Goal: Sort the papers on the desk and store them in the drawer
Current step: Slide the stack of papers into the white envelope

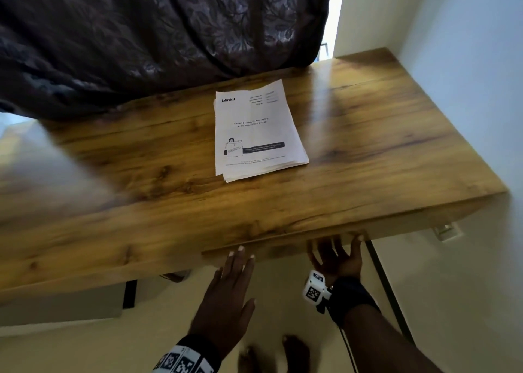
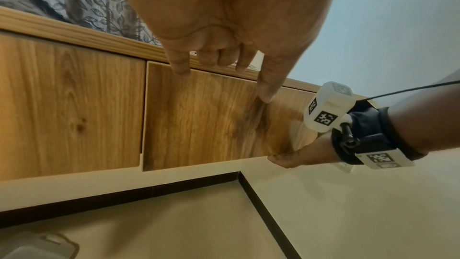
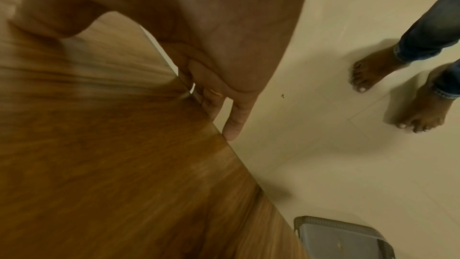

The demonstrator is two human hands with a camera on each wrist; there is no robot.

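A stack of white printed papers [image 1: 257, 135] lies in the middle of the wooden desk [image 1: 382, 146]. Under the desk's front edge, the wooden drawer front [image 1: 283, 249] [image 2: 211, 117] [image 3: 99, 145] stands slightly out. My right hand [image 1: 334, 256] [image 2: 296, 157] [image 3: 219, 86] grips the drawer front's lower edge near its right end, with the fingers hooked underneath and the thumb on the face. My left hand [image 1: 237, 273] [image 2: 219, 54] is flat, its straight fingers reaching the drawer front near its top edge. The drawer's inside is hidden.
A dark leaf-patterned curtain [image 1: 141, 33] hangs over the desk's back. A white wall [image 1: 467, 89] runs along the right. A fixed wooden panel [image 2: 69, 105] sits left of the drawer. A grey basket [image 3: 341, 239] and my bare feet [image 3: 373, 70] are on the tiled floor.
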